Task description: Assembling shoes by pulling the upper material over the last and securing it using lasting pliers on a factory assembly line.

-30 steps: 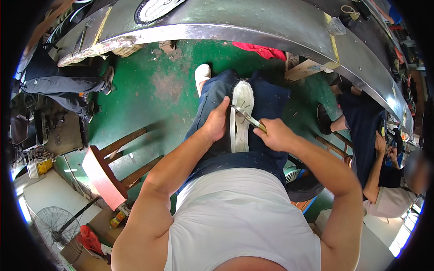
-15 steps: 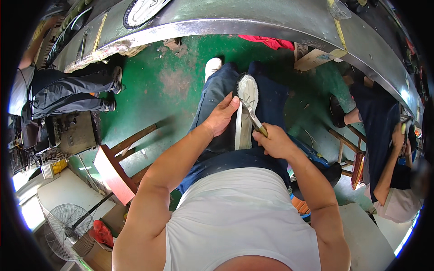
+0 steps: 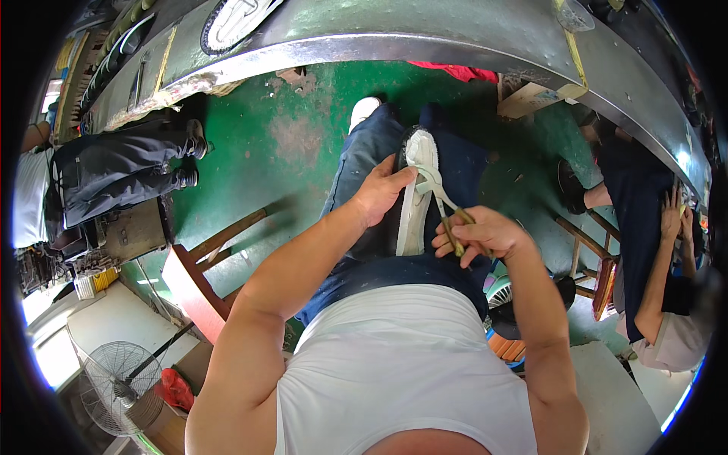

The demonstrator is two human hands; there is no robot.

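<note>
Gripping splayed pincers [image 3: 429, 182], right fingers [image 3: 475, 231] loose, left fingers [image 3: 403, 179] holding shoe [image 3: 412, 226], marks [image 3: 541, 96] on wood [image 3: 522, 101] illegible

No lettering, number or sign is legible; faint marks on the wooden board [image 3: 523, 103], upper right of the frame, remain unreadable.

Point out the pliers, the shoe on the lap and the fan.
Pliers [image 3: 434, 184]: head view, on the metal head near the pivot.
Shoe [image 3: 412, 218]: head view, on the pale surface around mid-length.
Fan [image 3: 121, 389]: head view, lower left, on the hub amid the wire cage.
</note>
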